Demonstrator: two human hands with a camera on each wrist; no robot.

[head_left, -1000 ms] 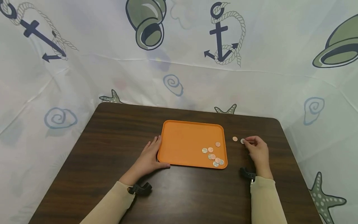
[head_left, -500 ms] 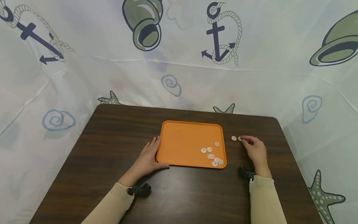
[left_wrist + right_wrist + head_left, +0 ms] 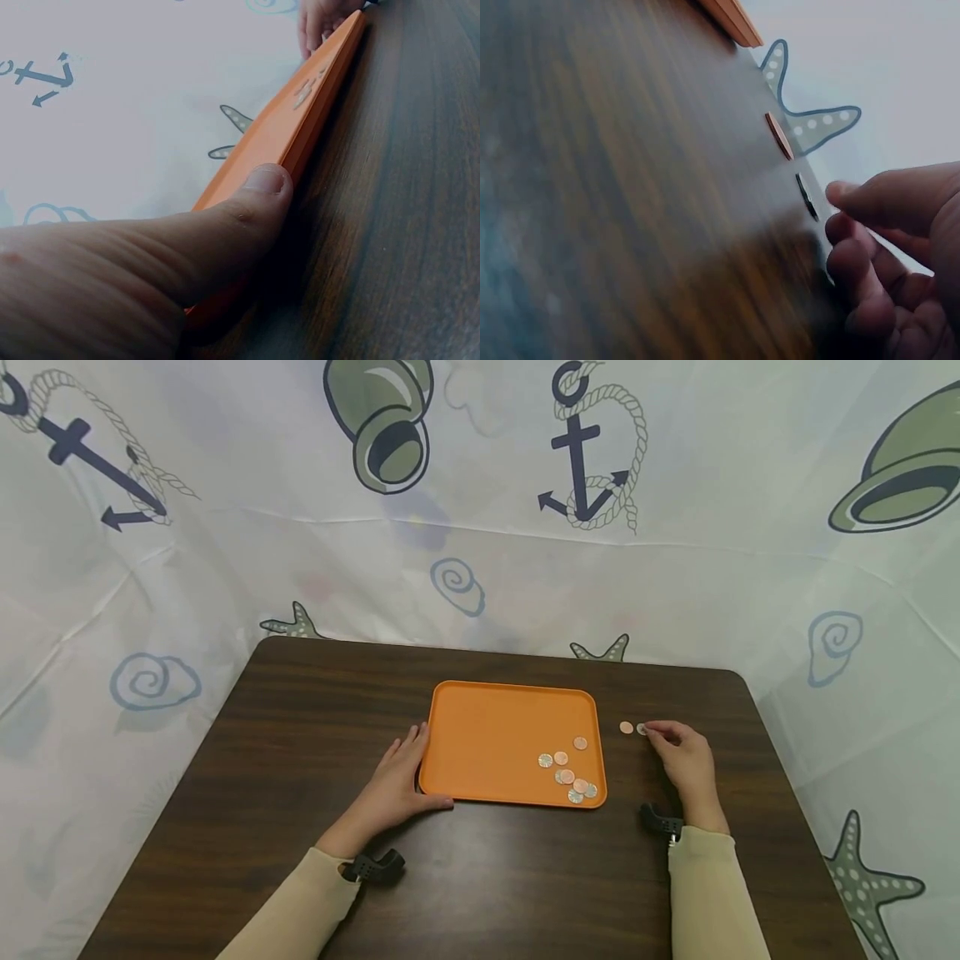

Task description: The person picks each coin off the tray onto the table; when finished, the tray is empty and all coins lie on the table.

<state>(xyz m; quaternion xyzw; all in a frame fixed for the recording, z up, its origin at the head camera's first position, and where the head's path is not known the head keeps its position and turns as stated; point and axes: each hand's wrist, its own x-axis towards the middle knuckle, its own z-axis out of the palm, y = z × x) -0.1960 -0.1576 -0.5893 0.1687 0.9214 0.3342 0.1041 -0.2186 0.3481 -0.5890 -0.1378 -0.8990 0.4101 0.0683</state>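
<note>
An orange tray [image 3: 487, 743] lies on the dark wooden table, with several silver and copper coins [image 3: 567, 777] near its right front corner. My left hand [image 3: 390, 785] rests at the tray's left front corner, fingers spread along the left side; the thumb [image 3: 255, 195] lies straight against the front rim in the left wrist view. Right of the tray, a copper coin [image 3: 626, 727] and a silver coin [image 3: 641, 729] lie side by side. My right hand [image 3: 684, 760] is over the silver coin, fingertips partly covering it from above. A narrow gap shows between fingertips and the silver coin [image 3: 807, 196] in the right wrist view.
The wooden table [image 3: 510, 877] has rounded far corners. White cloth [image 3: 322, 560] printed with anchors, shells and starfish hangs behind and on both sides. A dark band [image 3: 375, 867] is strapped on each wrist.
The silver coin was at my right fingertips and has moved left, closer to the copper coin. My right hand shifted slightly with it. My left hand stays at the tray corner.
</note>
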